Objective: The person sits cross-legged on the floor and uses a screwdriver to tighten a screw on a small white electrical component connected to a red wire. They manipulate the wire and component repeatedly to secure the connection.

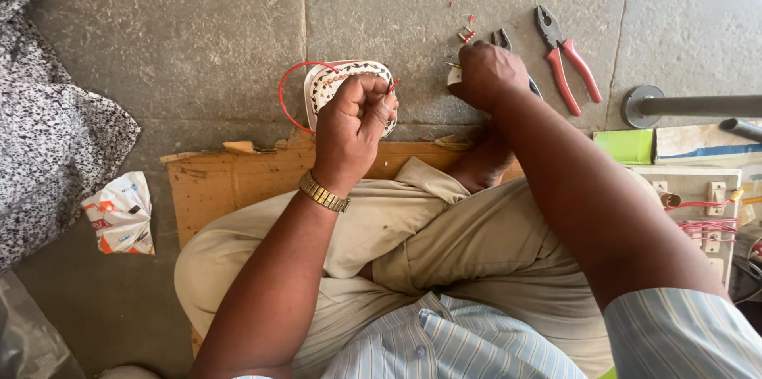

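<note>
I sit cross-legged on a cardboard sheet point(214, 184) on a stone floor. My left hand point(353, 117) is closed in a fist on a red wire point(287, 81), which loops out to the left of a white round part wound with wire point(329, 77). That part lies on the floor under the fist. My right hand point(488, 73) reaches to the floor further right and covers a small tool, whose dark tips point(502, 38) stick out above the knuckles. What the fingers grip is hidden.
Red-handled pliers point(565, 57) lie right of my right hand, with small red wire scraps point(465, 32) nearby. A metal pole on a round base point(643, 105) and a white switchboard with red wires point(698, 204) are at the right. Patterned cloth point(48, 125) and a crumpled wrapper point(121, 214) lie left.
</note>
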